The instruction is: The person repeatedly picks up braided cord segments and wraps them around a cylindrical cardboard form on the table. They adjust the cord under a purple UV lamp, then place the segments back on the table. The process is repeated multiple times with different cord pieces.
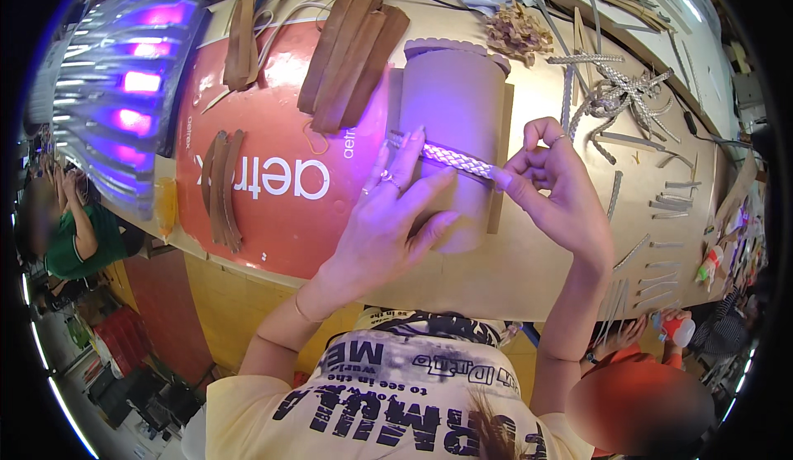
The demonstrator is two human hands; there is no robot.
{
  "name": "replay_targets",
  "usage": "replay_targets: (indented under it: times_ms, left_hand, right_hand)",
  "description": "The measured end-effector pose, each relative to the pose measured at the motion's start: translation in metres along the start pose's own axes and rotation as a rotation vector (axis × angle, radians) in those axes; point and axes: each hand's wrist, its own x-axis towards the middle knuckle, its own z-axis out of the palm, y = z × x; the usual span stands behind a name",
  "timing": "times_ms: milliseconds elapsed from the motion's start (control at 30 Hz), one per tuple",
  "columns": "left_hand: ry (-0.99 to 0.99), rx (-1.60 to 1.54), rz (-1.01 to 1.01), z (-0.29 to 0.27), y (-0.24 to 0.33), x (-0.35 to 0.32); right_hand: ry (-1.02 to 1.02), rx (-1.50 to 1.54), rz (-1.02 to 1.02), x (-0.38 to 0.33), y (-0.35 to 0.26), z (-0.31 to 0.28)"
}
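A braided pale strap [457, 158] lies across a tan, rounded block [452, 97] at the middle of the table. My left hand [396, 200] rests by the strap's left end, its fingers stretched and spread, the fingertips against the strap and block. At the strap's right end, my right hand [545, 179] pinches it between thumb and fingers. Part of the left end is hidden under my left fingers.
Brown leather strips [351, 59] lie on a red sheet [281, 121] left of the block. A lamp with glowing purple lights [142, 82] stands at far left. Braided cords [619, 88] lie in a heap at right, above short cut strips [673, 204]. People sit nearby.
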Motion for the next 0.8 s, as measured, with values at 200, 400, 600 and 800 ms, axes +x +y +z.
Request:
replay_targets:
  times_ms: [200, 400, 600, 800]
  left_hand:
    - [-0.012, 0.02, -0.005, -0.0002, -0.0026, 0.0031]
    - [-0.029, 0.024, 0.0, -0.0015, -0.0022, 0.0031]
    - [-0.039, 0.02, -0.003, -0.0022, -0.0021, 0.0032]
    - [-0.068, 0.036, -0.009, -0.0038, 0.0013, 0.0068]
  right_hand:
    - [-0.069, -0.016, 0.085, 0.0055, -0.0001, -0.0053]
    - [-0.089, 0.045, 0.095, 0.0082, 0.003, -0.0045]
    - [-0.094, 0.092, 0.117, 0.0076, 0.0038, -0.0052]
    - [-0.102, 0.142, 0.145, 0.009, 0.0091, -0.0028]
